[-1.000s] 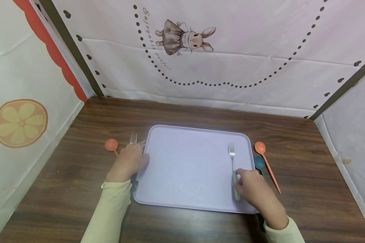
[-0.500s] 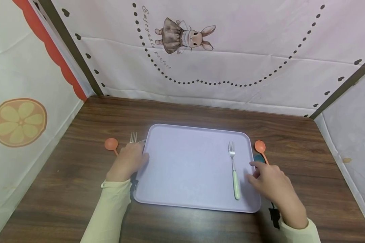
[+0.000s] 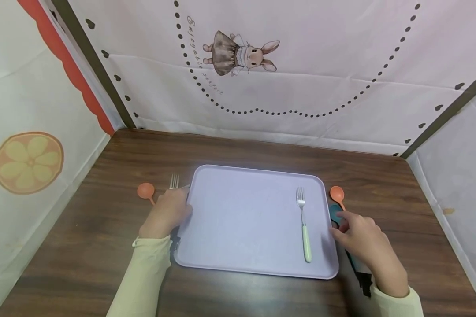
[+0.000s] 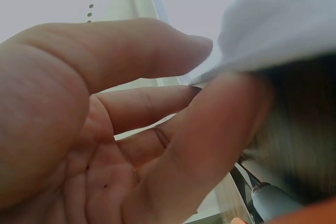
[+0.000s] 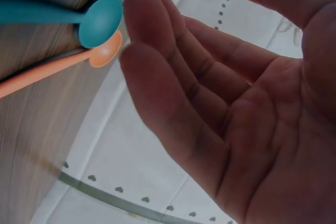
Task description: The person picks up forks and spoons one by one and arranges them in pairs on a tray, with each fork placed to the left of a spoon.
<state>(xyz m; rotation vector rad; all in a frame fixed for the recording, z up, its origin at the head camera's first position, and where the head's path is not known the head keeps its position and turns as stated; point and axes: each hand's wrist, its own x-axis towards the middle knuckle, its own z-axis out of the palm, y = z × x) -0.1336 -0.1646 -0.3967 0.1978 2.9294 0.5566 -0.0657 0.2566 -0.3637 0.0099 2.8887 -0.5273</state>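
Note:
A pale lavender tray (image 3: pixel 246 224) lies on the wooden table, its left edge pinched between the thumb and fingers of my left hand (image 3: pixel 167 212). On the tray's right part lies a fork with a light green handle (image 3: pixel 306 244). My right hand (image 3: pixel 366 240), fingers loosely bent and apart, is just off the tray's right edge, holding nothing. Beneath and beside it are a teal spoon (image 5: pixel 100 22) and an orange spoon (image 5: pixel 105 51); the hand covers part of both in the head view. Another fork (image 3: pixel 174 181) shows its tines beyond my left hand.
A second orange spoon (image 3: pixel 146 190) lies left of my left hand, its handle mostly hidden. White printed cloth walls (image 3: pixel 321 79) enclose the table (image 3: pixel 87 237) at the back and on both sides.
My right hand has let go of the green-handled fork, leaving it on the tray, and has moved right to the spoons. My left hand stays at the tray's left edge.

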